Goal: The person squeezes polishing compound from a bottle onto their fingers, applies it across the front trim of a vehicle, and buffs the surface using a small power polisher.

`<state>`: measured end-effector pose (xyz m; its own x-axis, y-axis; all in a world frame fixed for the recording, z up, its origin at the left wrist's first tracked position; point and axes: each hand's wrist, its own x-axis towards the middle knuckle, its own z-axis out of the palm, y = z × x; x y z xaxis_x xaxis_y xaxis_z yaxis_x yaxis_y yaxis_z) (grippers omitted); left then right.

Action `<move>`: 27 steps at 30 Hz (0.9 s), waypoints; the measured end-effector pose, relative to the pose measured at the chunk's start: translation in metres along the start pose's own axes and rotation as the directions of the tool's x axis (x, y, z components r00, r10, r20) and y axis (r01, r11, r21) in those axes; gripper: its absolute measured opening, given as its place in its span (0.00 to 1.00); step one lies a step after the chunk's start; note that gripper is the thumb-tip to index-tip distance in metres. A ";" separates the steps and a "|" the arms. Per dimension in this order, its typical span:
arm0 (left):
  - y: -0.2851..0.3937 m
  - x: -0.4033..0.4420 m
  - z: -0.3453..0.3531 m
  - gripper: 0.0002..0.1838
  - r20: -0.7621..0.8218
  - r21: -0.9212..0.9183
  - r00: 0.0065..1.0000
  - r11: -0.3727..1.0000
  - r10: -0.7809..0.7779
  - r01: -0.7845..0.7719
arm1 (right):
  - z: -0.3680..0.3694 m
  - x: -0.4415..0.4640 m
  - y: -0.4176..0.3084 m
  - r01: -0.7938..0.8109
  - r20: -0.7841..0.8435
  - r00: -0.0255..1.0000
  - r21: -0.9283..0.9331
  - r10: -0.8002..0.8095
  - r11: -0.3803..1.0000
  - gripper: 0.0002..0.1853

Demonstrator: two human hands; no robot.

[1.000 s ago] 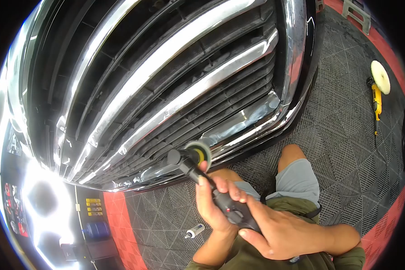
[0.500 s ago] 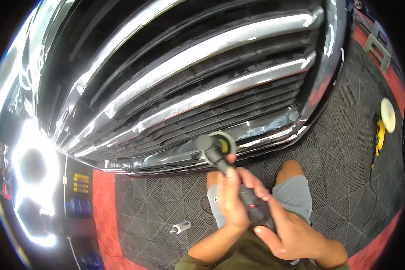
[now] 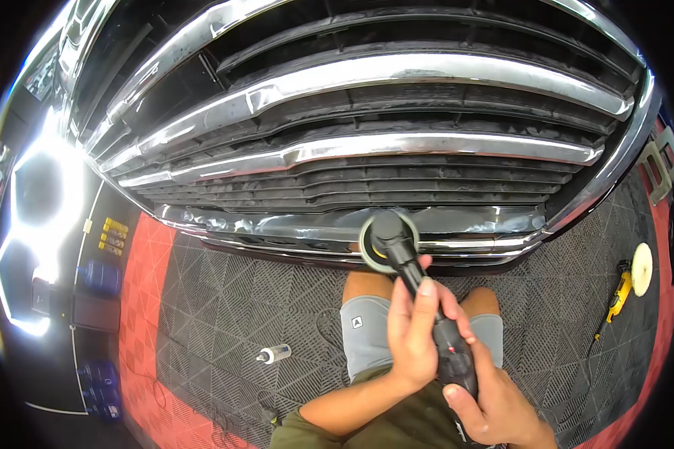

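Observation:
A black handheld polisher (image 3: pixel 455 358) is in both my hands, its round pad (image 3: pixel 366 249) against the smooth lower strip of a car's front bumper (image 3: pixel 299 223). My left hand (image 3: pixel 416 337) wraps the narrow neck just behind the polisher's head. Further back, my right hand (image 3: pixel 498 396) grips the body's rear end. Whitish smears show on the strip to either side of the pad. Above it rises the grille, with broad chrome bars (image 3: pixel 427 75). How firmly the pad presses cannot be seen.
On the dark tiled floor lies a white bottle (image 3: pixel 275 354), left of my knees. A yellow polisher (image 3: pixel 619 298) with a white pad (image 3: pixel 641 269) rests at the right, its cord trailing. A grey step stool (image 3: pixel 659 168) stands behind it. Blue water jugs (image 3: pixel 101 277) are at the left.
The camera view has turned, so the grille lies more level and fills more of the right side. The polisher appears further right in view, still held by both hands at the lower strip.

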<state>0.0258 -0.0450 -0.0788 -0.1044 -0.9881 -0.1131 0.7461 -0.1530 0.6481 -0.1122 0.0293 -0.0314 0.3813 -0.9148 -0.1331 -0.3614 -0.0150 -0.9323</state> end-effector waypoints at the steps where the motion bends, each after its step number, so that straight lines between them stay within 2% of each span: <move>1: 0.006 0.002 -0.004 0.20 0.006 0.024 0.999 0.999 0.032 -0.032 | 0.003 0.003 0.000 0.001 0.005 1.000 0.002 -0.001 1.000 0.41; 5: 0.009 0.007 -0.007 0.21 0.006 0.005 0.999 0.999 0.033 -0.033 | 0.009 0.008 -0.008 -0.015 -0.013 1.000 -0.039 0.014 0.999 0.42; 7: -0.002 0.006 0.004 0.21 0.028 -0.021 0.999 1.000 -0.018 0.019 | 0.008 -0.006 -0.016 -0.106 -0.144 0.985 -0.035 0.100 0.994 0.35; 9: -0.013 0.006 0.012 0.22 0.070 -0.021 0.996 0.998 -0.057 0.058 | 0.003 -0.017 -0.019 -0.215 -0.166 0.962 0.022 0.216 0.976 0.35; 11: -0.016 0.007 0.016 0.21 0.113 -0.021 0.990 0.996 -0.080 0.083 | 0.004 -0.019 -0.019 -0.184 -0.203 0.961 0.027 0.186 0.983 0.35; 12: -0.014 0.006 0.015 0.21 0.086 -0.024 0.994 0.997 -0.072 0.075 | 0.003 -0.019 -0.019 -0.187 -0.202 0.961 0.032 0.189 0.982 0.35; 14: -0.004 0.004 0.011 0.21 0.038 0.007 0.999 1.000 -0.031 0.031 | -0.001 -0.009 -0.026 -0.357 -0.023 0.933 0.060 0.358 0.932 0.36; 15: -0.001 0.002 0.006 0.20 -0.010 0.004 0.999 1.000 -0.031 0.031 | 0.003 -0.002 -0.024 -0.332 0.000 0.942 0.136 0.335 0.933 0.42; 16: 0.003 0.001 0.001 0.20 -0.019 0.004 1.000 1.000 0.002 -0.002 | 0.005 0.002 -0.005 -0.133 -0.022 0.991 0.010 0.133 0.991 0.42; 17: 0.006 0.001 -0.002 0.20 -0.024 0.004 0.999 0.999 0.032 -0.032 | 0.006 0.004 0.009 0.071 -0.022 0.997 -0.120 -0.074 0.990 0.42; 18: 0.009 0.001 -0.002 0.20 -0.008 0.063 0.997 0.995 0.072 -0.071 | 0.003 0.004 0.005 0.059 -0.038 0.997 -0.116 -0.064 0.992 0.42; 20: 0.003 0.000 -0.003 0.20 0.011 0.055 0.997 0.996 0.075 -0.075 | -0.007 0.005 -0.011 -0.120 0.086 0.989 -0.013 0.121 0.993 0.41; 21: 0.000 0.000 -0.001 0.20 0.031 0.063 0.997 0.995 0.069 -0.071 | -0.008 0.000 -0.009 -0.144 0.051 0.988 -0.014 0.145 0.989 0.41; 23: -0.011 0.001 0.006 0.21 0.059 0.077 0.997 0.996 0.040 -0.045 | -0.011 -0.009 0.000 -0.113 0.010 0.994 0.025 0.113 0.993 0.43; 25: -0.022 0.001 0.017 0.21 0.117 0.075 0.993 0.997 0.017 -0.026 | -0.017 -0.020 0.003 -0.154 -0.022 0.988 0.052 0.155 0.987 0.43; 27: -0.030 0.001 0.025 0.21 0.135 0.088 0.990 0.996 -0.029 0.017 | -0.019 -0.031 0.009 -0.098 -0.114 0.989 0.024 0.100 0.995 0.42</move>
<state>-0.0131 -0.0416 -0.0797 -0.2138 -0.9764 -0.0293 0.6832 -0.1709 0.7099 -0.1434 0.0497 -0.0297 0.2441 -0.9517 -0.1862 -0.3763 0.0840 -0.9227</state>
